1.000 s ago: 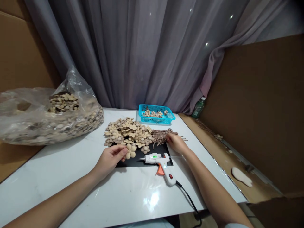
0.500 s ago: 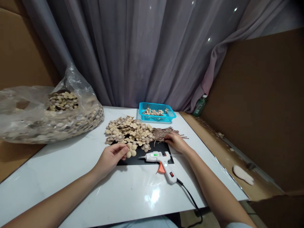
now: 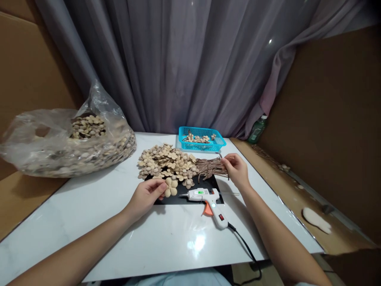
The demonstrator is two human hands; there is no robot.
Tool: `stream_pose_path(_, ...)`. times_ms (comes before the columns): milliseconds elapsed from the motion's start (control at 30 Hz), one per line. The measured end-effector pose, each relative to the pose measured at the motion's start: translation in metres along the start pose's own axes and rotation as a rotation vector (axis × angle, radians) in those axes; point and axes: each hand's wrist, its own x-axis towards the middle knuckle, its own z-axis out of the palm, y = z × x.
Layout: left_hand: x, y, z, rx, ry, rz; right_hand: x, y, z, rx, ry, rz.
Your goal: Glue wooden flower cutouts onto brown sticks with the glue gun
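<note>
My left hand (image 3: 149, 196) pinches a pale beige flower (image 3: 171, 187) by one edge, its rounded petals turned up. Beside it lies a heap of similar beige flowers (image 3: 166, 161), partly on a black mat (image 3: 175, 200). My right hand (image 3: 237, 171) is closed, thumb against fingers, on a thin brown stem (image 3: 220, 155) at the right end of a bundle of such stems (image 3: 210, 169). Between my hands a white hot glue gun (image 3: 205, 195) with an orange trigger rests on its side, nozzle pointing left. One loose flower (image 3: 188, 183) sits just above it.
At the back stands a blue plastic basket (image 3: 202, 147) with flowers and stems inside. A clear bag (image 3: 74, 159) full of flowers fills the left side. The glue gun's black cord (image 3: 245, 250) runs off the front edge. A green bottle (image 3: 257, 130) stands at back right.
My right hand has lifted off the stem bundle and moved slightly right, with a stem between its fingers. My left hand still holds the flower. The whole view has shifted a little.
</note>
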Motion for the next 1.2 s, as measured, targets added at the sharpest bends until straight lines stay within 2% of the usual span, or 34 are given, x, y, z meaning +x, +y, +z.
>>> stream_pose_path(167,0.001,-0.001,0.0,-0.006,-0.005,0.034,-0.014,-0.031,0.011,0.296,-0.081,0.144)
stream_pose_path(300,0.0,-0.003,-0.001,-0.039,-0.026,0.08,-0.034,-0.053,0.021,0.617,-0.304,0.342)
stream_pose_path(367,-0.002,-0.002,-0.002,-0.071,-0.074,0.098,-0.042,-0.061,0.027,0.702,-0.404,0.395)
stream_pose_path(500,-0.006,0.003,-0.003,-0.155,-0.247,0.182,-0.05,-0.074,0.04,0.59,-0.482,0.333)
stream_pose_path(600,-0.008,0.006,-0.004,-0.122,-0.306,0.259,-0.054,-0.082,0.055,0.49,-0.54,0.285)
stream_pose_path(667,-0.009,0.006,-0.003,-0.057,-0.36,0.238,-0.057,-0.085,0.066,0.43,-0.582,0.285)
stream_pose_path(767,-0.012,0.005,0.0,-0.017,-0.481,0.134,-0.062,-0.084,0.081,0.347,-0.612,0.217)
stream_pose_path(833,-0.014,0.004,0.002,0.057,-0.498,0.133,-0.066,-0.081,0.087,0.316,-0.64,0.164)
stream_pose_path(1000,-0.018,0.003,0.005,0.353,-0.459,0.252,-0.075,-0.079,0.091,0.224,-0.663,0.116)
stream_pose_path(1200,-0.022,0.005,0.01,0.399,-0.467,0.269,-0.074,-0.082,0.087,0.185,-0.715,0.11)
